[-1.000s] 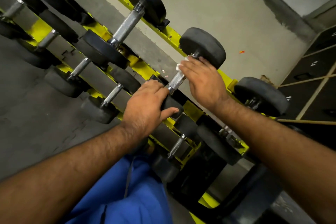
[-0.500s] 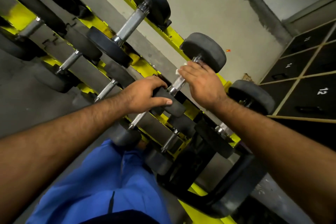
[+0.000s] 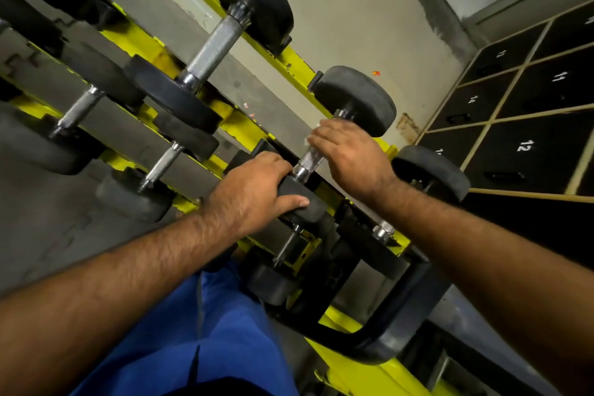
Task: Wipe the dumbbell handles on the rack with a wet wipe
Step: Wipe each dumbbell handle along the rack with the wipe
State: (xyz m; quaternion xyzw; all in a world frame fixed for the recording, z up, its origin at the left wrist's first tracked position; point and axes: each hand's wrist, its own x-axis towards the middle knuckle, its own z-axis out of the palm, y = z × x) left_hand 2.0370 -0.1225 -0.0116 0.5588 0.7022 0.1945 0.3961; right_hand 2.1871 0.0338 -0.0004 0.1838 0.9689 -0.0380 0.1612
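A black dumbbell lies on the yellow rack (image 3: 283, 64), its far head (image 3: 356, 100) up right and its near head (image 3: 300, 199) lower left. Between them runs a knurled steel handle (image 3: 310, 159). My right hand (image 3: 350, 154) curls over the upper part of that handle with a white wet wipe (image 3: 307, 140) peeking out under the fingers. My left hand (image 3: 254, 191) grips the near head, thumb along its side. Most of the wipe is hidden by my fingers.
More dumbbells fill the rack: a bigger one with a long knurled handle (image 3: 215, 50) up left, smaller ones (image 3: 160, 165) on the lower tier, another head (image 3: 430, 172) to the right. Numbered black lockers (image 3: 520, 135) stand at the right. My blue trousers (image 3: 205, 341) are below.
The view has drifted a little. My right hand stays on the handle with the wipe, shifted slightly along it. My left hand keeps its grip on the near head.
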